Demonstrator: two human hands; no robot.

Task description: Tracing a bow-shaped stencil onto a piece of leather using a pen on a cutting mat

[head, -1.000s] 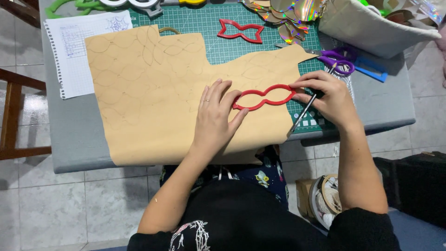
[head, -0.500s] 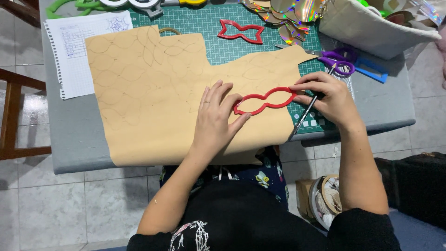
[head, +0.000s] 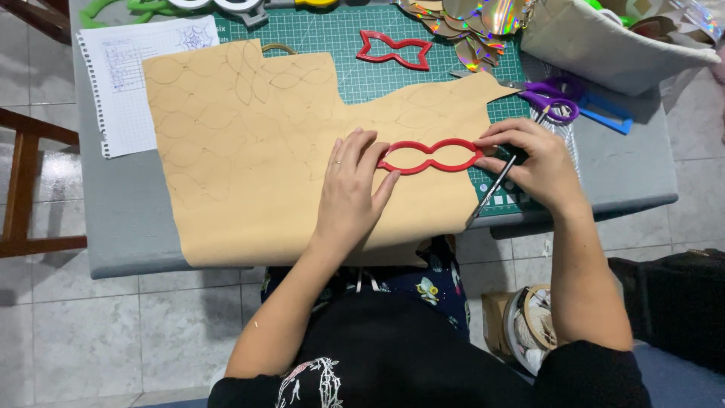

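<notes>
A large tan sheet (head: 242, 151) with pencilled curved outlines lies across a green cutting mat (head: 347, 45) on a grey table. On its right part rests a red double-loop template (head: 430, 156). My left hand (head: 351, 189) lies flat on the sheet, fingertips touching the template's left end. My right hand (head: 532, 162) pinches the template's right end and also holds a thin pen (head: 491, 193) that points down towards the table's front edge.
A second red template (head: 394, 50) lies on the mat at the back. Purple scissors (head: 547, 98), shiny discs (head: 472, 23) and a beige fabric bag (head: 604, 45) sit at back right. A squared notebook page (head: 124, 83) lies left. A wooden chair (head: 23, 181) stands left.
The red template has shifted slightly up and to the right on the sheet, tilting a little. Both hands stayed on its ends.
</notes>
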